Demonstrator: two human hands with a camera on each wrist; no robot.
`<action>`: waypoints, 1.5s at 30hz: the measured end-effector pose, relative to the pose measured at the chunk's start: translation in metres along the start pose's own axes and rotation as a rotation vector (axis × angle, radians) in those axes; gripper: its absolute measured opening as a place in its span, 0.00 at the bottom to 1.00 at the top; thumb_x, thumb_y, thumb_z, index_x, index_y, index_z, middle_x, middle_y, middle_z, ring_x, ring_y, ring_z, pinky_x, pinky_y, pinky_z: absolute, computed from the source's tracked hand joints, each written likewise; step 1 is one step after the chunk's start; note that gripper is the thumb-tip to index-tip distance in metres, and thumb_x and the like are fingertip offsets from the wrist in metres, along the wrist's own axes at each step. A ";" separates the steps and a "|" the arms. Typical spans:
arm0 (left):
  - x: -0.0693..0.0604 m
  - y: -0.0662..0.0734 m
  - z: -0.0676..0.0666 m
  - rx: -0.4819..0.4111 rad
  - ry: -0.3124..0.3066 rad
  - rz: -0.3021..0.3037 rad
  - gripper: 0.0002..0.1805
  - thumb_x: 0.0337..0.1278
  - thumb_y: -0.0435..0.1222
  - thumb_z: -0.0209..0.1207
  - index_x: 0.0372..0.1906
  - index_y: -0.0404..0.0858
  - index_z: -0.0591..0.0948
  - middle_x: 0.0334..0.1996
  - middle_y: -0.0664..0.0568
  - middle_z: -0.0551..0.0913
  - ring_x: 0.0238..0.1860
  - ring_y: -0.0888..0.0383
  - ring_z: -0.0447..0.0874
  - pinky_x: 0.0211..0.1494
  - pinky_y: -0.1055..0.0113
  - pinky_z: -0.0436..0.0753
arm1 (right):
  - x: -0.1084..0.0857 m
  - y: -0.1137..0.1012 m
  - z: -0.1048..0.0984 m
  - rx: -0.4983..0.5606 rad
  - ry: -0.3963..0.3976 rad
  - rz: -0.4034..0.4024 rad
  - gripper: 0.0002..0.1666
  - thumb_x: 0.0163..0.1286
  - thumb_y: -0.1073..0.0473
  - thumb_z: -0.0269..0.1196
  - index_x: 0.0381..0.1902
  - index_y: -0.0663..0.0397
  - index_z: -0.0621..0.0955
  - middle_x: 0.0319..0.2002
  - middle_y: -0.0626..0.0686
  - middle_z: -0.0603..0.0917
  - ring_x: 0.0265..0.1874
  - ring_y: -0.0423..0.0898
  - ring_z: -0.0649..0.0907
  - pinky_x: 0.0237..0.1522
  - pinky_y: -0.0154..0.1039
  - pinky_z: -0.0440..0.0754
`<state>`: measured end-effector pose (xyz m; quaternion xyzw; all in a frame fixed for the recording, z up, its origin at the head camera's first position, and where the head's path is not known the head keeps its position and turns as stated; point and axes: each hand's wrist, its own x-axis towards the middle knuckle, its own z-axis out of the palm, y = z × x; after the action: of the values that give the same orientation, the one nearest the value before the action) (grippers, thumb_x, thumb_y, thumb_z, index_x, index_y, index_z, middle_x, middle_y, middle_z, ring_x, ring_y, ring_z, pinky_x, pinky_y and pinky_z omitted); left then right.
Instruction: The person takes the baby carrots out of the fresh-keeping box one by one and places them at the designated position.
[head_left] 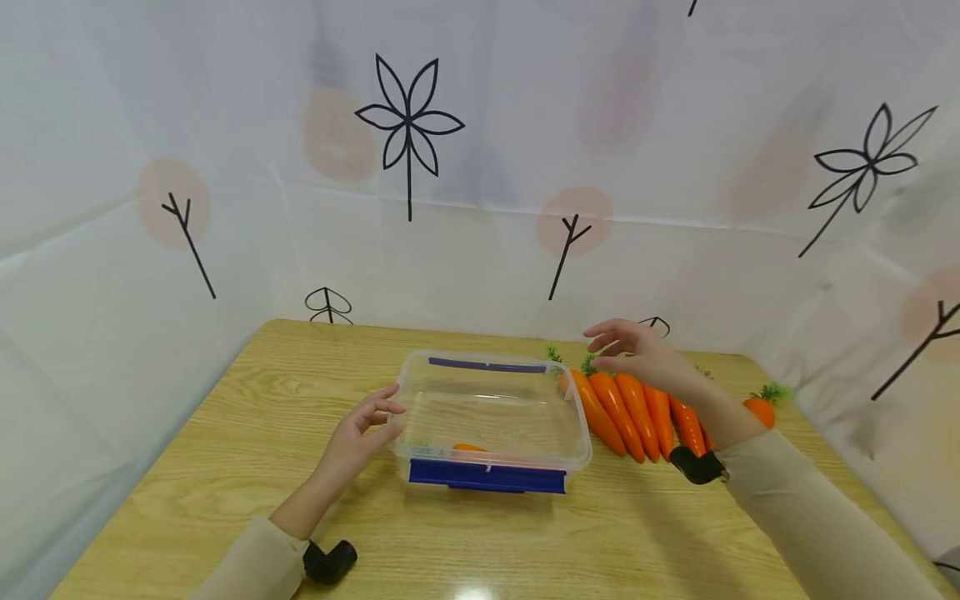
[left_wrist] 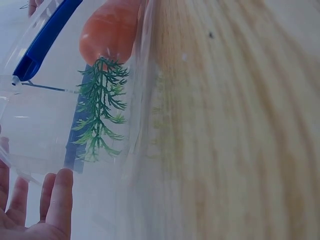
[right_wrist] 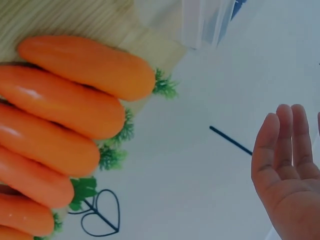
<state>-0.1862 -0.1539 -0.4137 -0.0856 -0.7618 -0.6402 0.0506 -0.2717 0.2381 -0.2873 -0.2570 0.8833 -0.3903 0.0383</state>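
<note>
A clear plastic box (head_left: 480,421) with a blue latch (head_left: 487,476) at its front stands on the table without a lid over it. Inside, along the front wall, lies a toy carrot (left_wrist: 110,32) with a green feathery top. My left hand (head_left: 358,437) is at the box's left side, fingertips at the wall, fingers relaxed. To the right of the box, several orange toy carrots (head_left: 636,417) lie side by side, leafy ends toward the back. Above their leafy ends hovers my right hand (head_left: 643,357), fingers loosely bent, holding nothing.
The wooden table (head_left: 247,442) reaches back to a white cloth (head_left: 487,267) printed with flowers and twigs. Near the table's right edge, a round orange piece (head_left: 761,412) with a green top sits partly behind the right forearm.
</note>
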 end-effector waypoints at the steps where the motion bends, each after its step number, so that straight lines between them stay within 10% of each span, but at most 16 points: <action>1: 0.000 -0.001 0.000 0.002 0.002 0.000 0.14 0.60 0.34 0.59 0.48 0.30 0.77 0.67 0.54 0.63 0.55 0.45 0.69 0.52 0.53 0.74 | 0.002 -0.001 0.001 0.001 -0.008 -0.008 0.23 0.64 0.61 0.63 0.56 0.57 0.73 0.47 0.59 0.78 0.46 0.55 0.78 0.43 0.45 0.79; 45: 0.003 -0.003 -0.001 -0.015 0.010 0.007 0.14 0.60 0.33 0.58 0.48 0.30 0.77 0.66 0.54 0.64 0.55 0.44 0.69 0.50 0.56 0.75 | 0.110 -0.034 0.088 0.010 -0.637 -0.224 0.20 0.63 0.65 0.63 0.53 0.56 0.75 0.47 0.55 0.77 0.47 0.51 0.78 0.44 0.40 0.78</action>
<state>-0.1895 -0.1553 -0.4158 -0.0854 -0.7563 -0.6462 0.0562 -0.3283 0.1068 -0.3096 -0.4614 0.7912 -0.2964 0.2706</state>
